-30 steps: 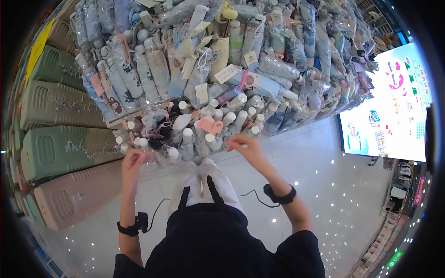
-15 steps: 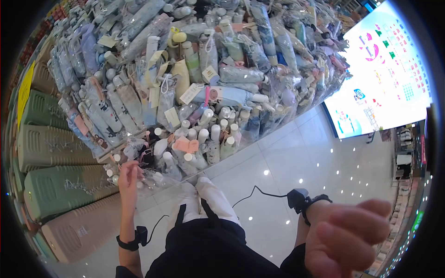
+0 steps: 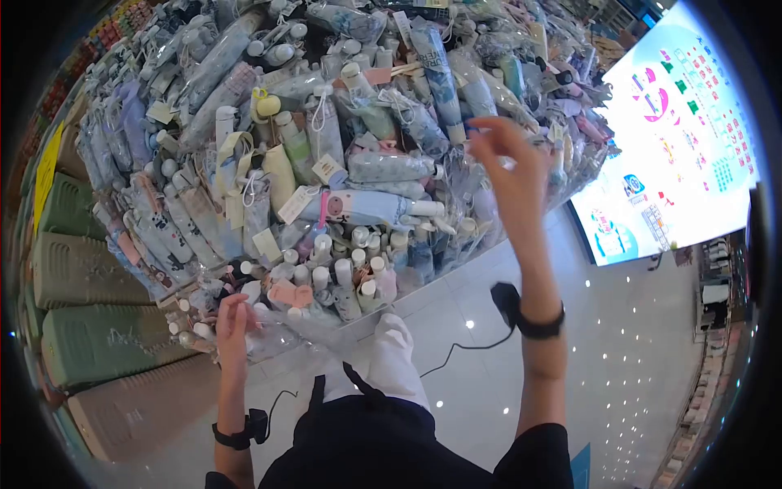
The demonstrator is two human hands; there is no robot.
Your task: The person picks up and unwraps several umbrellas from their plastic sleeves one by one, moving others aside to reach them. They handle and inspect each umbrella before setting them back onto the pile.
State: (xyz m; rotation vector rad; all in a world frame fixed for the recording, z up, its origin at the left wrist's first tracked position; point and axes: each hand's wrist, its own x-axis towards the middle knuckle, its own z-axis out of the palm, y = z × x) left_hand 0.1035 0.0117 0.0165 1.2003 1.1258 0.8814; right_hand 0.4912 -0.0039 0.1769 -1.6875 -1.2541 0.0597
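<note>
A large heap of folding umbrellas (image 3: 358, 209) in clear plastic sleeves fills the display bin before me. At the bin's near left corner, my left hand (image 3: 234, 322) has its fingers curled together beside crumpled clear plastic (image 3: 285, 336); I cannot tell what is in them. My right hand (image 3: 513, 159) reaches over the right part of the heap, thumb and fingers apart, close to the white end of a blue lettered umbrella (image 3: 438, 81). Between the hands lies a pale blue umbrella with a cow face and pink strap (image 3: 366, 205). White umbrella ends (image 3: 342, 269) crowd the front edge.
Ribbed green and beige suitcases (image 3: 106, 346) stand along the left. A bright lit sign (image 3: 676, 138) rises at the right beyond the bin. Glossy floor tiles (image 3: 464, 367) lie between bin and shelves (image 3: 709, 391). Each wrist wears a strapped device with a cable.
My right hand has swung from the lower right, near the camera, up and left over the heap, its fingers spreading. My left hand stays at the bin's corner. The view has shifted slightly.
</note>
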